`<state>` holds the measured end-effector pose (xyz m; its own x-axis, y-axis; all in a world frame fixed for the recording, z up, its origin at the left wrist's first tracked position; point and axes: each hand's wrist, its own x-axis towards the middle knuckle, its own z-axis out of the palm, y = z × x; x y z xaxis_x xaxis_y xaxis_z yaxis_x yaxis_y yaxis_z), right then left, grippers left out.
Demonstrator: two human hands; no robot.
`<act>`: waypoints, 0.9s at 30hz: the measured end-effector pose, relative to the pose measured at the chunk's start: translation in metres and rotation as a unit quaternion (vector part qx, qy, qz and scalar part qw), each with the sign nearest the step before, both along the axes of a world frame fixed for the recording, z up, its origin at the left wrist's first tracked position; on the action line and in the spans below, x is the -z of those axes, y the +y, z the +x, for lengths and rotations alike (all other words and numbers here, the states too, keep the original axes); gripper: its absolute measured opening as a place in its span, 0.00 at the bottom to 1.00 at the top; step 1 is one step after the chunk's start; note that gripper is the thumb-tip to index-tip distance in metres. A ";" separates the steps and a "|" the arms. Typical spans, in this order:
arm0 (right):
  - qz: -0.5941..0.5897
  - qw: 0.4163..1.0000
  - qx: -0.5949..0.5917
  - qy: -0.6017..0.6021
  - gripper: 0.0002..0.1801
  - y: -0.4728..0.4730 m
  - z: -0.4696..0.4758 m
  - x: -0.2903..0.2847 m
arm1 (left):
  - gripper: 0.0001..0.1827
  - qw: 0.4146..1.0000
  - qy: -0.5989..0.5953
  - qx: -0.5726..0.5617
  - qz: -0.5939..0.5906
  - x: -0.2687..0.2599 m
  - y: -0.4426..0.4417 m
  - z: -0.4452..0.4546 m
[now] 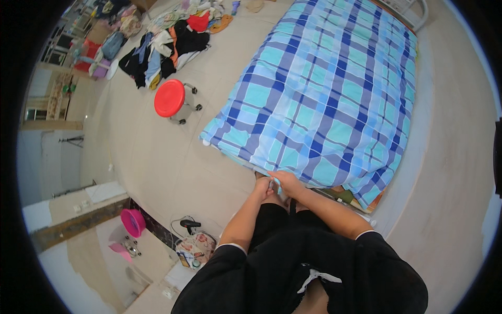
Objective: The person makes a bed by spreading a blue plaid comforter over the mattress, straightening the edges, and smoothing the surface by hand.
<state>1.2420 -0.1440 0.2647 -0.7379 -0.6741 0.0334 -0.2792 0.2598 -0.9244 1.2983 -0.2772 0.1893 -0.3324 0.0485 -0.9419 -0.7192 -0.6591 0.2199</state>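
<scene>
A quilt in a blue and turquoise plaid cover (310, 94) is spread over the bed in front of me. My left hand (264, 187) and my right hand (289, 183) meet at its near edge, just above my knees. Between them shows a small light-blue bit of cloth (278, 184), seemingly part of the cover's edge, gripped by the fingers of both hands. My fingertips are partly hidden, so the exact hold is hard to see. The quilt's near right corner hangs beside the bed's end, where an orange-brown layer (370, 204) shows underneath.
A red round stool (170, 98) on casters stands left of the bed. Behind it, clothes (164, 51) lie heaped on the floor. A pink basin (133, 223), a black hair dryer (190, 224) and a floral bag (198, 246) are at lower left. A wall (459, 129) runs along the right.
</scene>
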 end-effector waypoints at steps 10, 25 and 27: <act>0.173 0.961 -0.216 -0.025 0.10 -0.041 -0.010 0.032 | 0.09 0.762 0.254 0.408 -0.435 -0.121 -0.022 0.020; 0.144 0.931 -0.266 0.202 0.07 -0.031 -0.032 0.015 | 0.20 0.945 0.313 0.015 -0.097 0.012 -0.023 0.010; 0.150 0.927 -0.252 0.233 0.09 -0.030 -0.040 0.022 | 0.19 0.950 0.292 0.013 -0.110 0.016 -0.014 0.003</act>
<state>1.2021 -0.1739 0.2430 -0.2785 -0.9601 0.0241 -0.7862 0.2135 -0.5799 1.3011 -0.2915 0.1734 -0.8026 -0.1140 -0.5856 -0.4472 -0.5347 0.7170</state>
